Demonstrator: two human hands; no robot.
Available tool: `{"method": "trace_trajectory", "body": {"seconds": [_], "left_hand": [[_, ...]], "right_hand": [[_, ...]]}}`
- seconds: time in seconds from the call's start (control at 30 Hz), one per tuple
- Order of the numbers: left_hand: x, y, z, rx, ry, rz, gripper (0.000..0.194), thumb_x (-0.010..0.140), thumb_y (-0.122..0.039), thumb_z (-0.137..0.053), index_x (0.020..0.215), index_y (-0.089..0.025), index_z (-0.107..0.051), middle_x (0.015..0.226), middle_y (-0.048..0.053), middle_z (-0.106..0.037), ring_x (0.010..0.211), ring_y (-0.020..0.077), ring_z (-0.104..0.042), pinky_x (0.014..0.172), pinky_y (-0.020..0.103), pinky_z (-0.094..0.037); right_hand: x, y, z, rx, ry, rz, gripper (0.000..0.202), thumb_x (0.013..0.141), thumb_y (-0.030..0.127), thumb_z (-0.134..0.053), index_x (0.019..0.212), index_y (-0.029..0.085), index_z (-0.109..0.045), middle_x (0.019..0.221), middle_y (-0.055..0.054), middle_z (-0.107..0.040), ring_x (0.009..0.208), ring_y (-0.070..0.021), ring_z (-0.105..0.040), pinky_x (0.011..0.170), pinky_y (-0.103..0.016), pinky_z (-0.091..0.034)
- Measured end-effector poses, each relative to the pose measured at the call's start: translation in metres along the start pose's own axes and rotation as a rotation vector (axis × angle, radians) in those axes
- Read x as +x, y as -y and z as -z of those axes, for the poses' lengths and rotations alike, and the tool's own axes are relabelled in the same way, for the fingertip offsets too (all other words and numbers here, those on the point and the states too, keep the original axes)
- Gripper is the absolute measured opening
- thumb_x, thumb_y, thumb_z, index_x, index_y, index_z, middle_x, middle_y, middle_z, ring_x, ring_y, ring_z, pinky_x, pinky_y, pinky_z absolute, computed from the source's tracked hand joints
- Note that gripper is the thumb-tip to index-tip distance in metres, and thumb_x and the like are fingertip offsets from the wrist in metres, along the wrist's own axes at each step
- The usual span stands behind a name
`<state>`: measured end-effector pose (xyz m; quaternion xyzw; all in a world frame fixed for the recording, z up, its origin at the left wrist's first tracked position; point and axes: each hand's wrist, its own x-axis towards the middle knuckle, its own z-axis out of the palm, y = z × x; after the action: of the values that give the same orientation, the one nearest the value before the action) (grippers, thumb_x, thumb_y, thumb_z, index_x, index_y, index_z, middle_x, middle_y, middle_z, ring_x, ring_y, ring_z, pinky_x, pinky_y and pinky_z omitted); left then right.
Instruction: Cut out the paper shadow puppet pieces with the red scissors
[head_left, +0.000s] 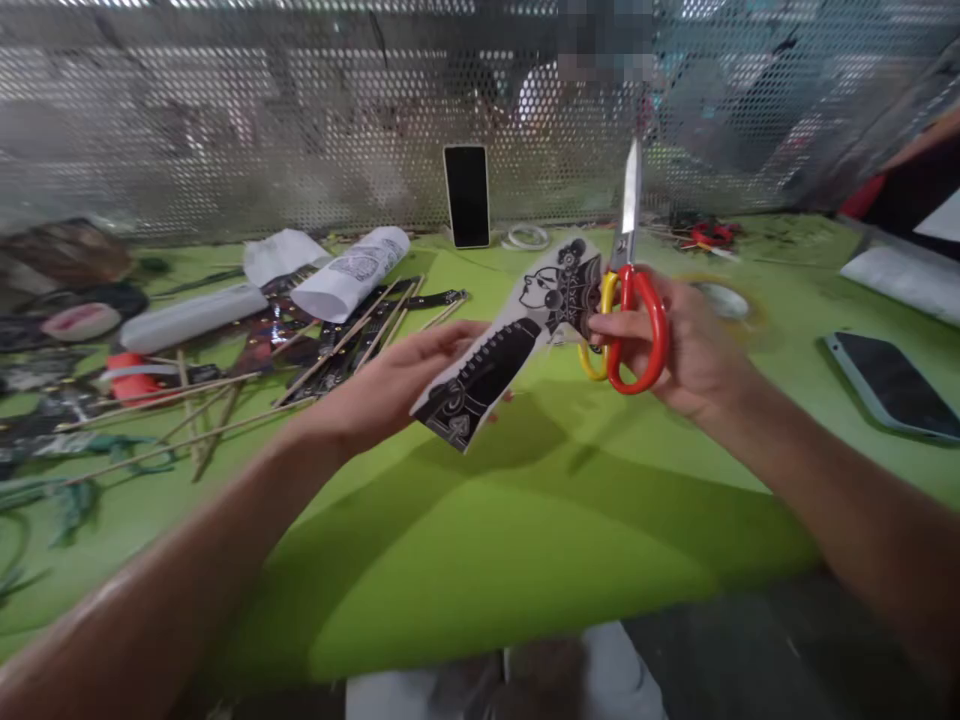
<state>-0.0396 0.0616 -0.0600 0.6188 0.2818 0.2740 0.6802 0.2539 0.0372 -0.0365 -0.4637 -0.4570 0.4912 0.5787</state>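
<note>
A paper cutout (495, 362) printed with a black-and-white figure slants across the middle of the view, above the green table. My left hand (409, 385) lies behind its lower left part, with some fingers hidden under the paper. My right hand (675, 335) pinches the cutout's right end between thumb and fingers. That same hand carries scissors (630, 250) with one red and one yellow handle, their blades pointing up and looking closed.
Sticks (225, 425), dark decorated pieces and a rolled printed paper (352, 272) lie at left. A phone (466, 196) stands upright against the perforated metal screen (300, 130). Another phone (892, 385) lies at right, near a tape roll (724, 300). Part of a person shows at far right.
</note>
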Motion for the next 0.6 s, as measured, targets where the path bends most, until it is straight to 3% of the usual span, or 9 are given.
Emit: {"method": "trace_trajectory", "body": {"seconds": [0.03, 0.1, 0.17, 0.27, 0.33, 0.47, 0.6], "left_hand": [[0.000, -0.002, 0.003, -0.011, -0.033, -0.011, 0.037, 0.105, -0.045, -0.067, 0.134, -0.023, -0.074, 0.130, 0.010, -0.080, 0.105, 0.0235, -0.080, 0.085, 0.032, -0.068], [-0.001, -0.006, 0.003, 0.014, -0.036, 0.005, 0.044, 0.110, -0.057, -0.054, 0.120, -0.020, -0.076, 0.117, 0.009, -0.082, 0.093, 0.0212, -0.079, 0.075, 0.029, -0.067], [-0.004, -0.010, -0.003, 0.124, 0.047, 0.088, 0.046, 0.107, -0.062, -0.064, 0.102, -0.017, -0.076, 0.091, 0.007, -0.081, 0.072, 0.0174, -0.074, 0.063, 0.025, -0.062], [-0.010, -0.015, -0.012, 0.252, 0.190, 0.210, 0.046, 0.095, -0.051, -0.087, 0.074, -0.016, -0.066, 0.059, -0.001, -0.065, 0.049, 0.0098, -0.059, 0.047, 0.018, -0.048], [-0.012, -0.015, -0.015, 0.275, 0.253, 0.244, 0.049, 0.096, -0.050, -0.087, 0.070, -0.016, -0.064, 0.056, -0.002, -0.062, 0.047, 0.0082, -0.056, 0.045, 0.016, -0.046], [-0.010, -0.016, -0.014, 0.221, 0.283, 0.190, 0.039, 0.095, -0.051, -0.087, 0.083, -0.016, -0.076, 0.068, 0.003, -0.075, 0.052, 0.0106, -0.063, 0.049, 0.019, -0.054], [-0.005, -0.017, -0.017, 0.132, 0.087, 0.021, 0.037, 0.095, -0.049, -0.088, 0.082, -0.015, -0.081, 0.075, 0.008, -0.080, 0.055, 0.0122, -0.066, 0.049, 0.021, -0.057]], "right_hand": [[0.002, 0.001, 0.001, -0.017, 0.007, 0.011, 0.043, 0.059, 0.015, -0.103, 0.092, 0.028, -0.078, 0.091, 0.002, -0.071, 0.072, -0.0148, -0.068, 0.062, -0.028, -0.066], [0.002, 0.002, 0.000, -0.036, -0.010, 0.040, 0.045, 0.056, 0.014, -0.103, 0.092, 0.027, -0.079, 0.088, 0.003, -0.070, 0.068, -0.0130, -0.066, 0.058, -0.026, -0.063], [0.001, 0.001, -0.003, -0.034, -0.049, 0.069, 0.049, 0.053, 0.014, -0.102, 0.095, 0.027, -0.080, 0.086, 0.004, -0.069, 0.069, -0.0129, -0.067, 0.059, -0.025, -0.062], [-0.001, 0.000, -0.007, -0.044, -0.085, 0.094, 0.054, 0.056, 0.014, -0.098, 0.106, 0.027, -0.081, 0.090, 0.003, -0.069, 0.075, -0.0149, -0.068, 0.063, -0.028, -0.063], [-0.003, 0.000, -0.008, -0.070, -0.077, 0.111, 0.055, 0.060, 0.014, -0.096, 0.111, 0.028, -0.080, 0.092, 0.002, -0.068, 0.077, -0.0160, -0.069, 0.063, -0.029, -0.062], [-0.006, 0.002, -0.005, -0.121, -0.029, 0.211, 0.054, 0.064, 0.014, -0.098, 0.112, 0.032, -0.080, 0.097, 0.001, -0.066, 0.085, -0.0175, -0.070, 0.066, -0.031, -0.062], [-0.007, 0.005, -0.007, -0.166, -0.065, 0.348, 0.049, 0.070, 0.020, -0.104, 0.109, 0.038, -0.080, 0.104, 0.002, -0.063, 0.085, -0.0158, -0.065, 0.080, -0.034, -0.065]]}}
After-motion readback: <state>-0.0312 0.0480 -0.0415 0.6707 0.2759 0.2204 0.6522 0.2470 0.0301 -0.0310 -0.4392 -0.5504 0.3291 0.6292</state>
